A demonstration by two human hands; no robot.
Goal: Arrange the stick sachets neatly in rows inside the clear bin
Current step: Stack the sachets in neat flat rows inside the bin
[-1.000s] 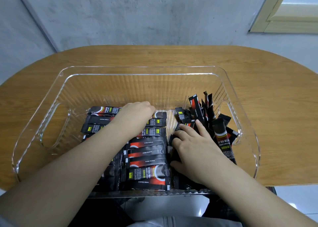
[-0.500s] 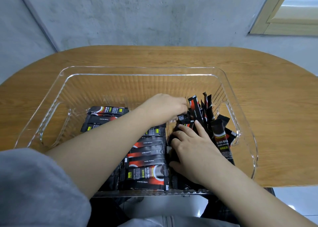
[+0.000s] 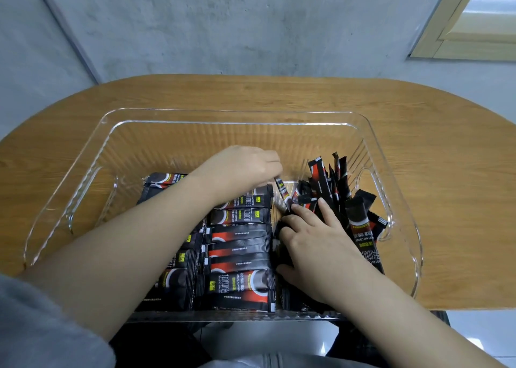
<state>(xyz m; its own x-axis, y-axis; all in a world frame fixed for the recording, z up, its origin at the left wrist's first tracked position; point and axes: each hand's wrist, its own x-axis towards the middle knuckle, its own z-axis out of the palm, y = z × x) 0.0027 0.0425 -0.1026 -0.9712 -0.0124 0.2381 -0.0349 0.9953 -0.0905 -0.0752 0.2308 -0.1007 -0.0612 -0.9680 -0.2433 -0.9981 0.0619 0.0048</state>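
Note:
A clear plastic bin [image 3: 92,150] stands on the wooden table. Black and red stick sachets lie in flat rows [image 3: 240,242] in its near left and middle part. A loose, tangled heap of sachets [image 3: 335,183] leans against the right wall. My left hand [image 3: 240,169] reaches across the rows and pinches one sachet [image 3: 282,194] at its top end, tilted between the rows and the heap. My right hand [image 3: 312,236] rests with spread fingers on sachets beside the heap, its thumb down at the near side.
The oval wooden table [image 3: 432,172] extends around the bin, with bare wood left, right and behind. A grey concrete wall rises behind it. The bin has cut-out handles [image 3: 371,203] in both side walls. The far half of the bin floor is bare.
My left hand moved from the left rows across to the heap, took one sachet and drew it back slightly left. My right hand stayed almost still.

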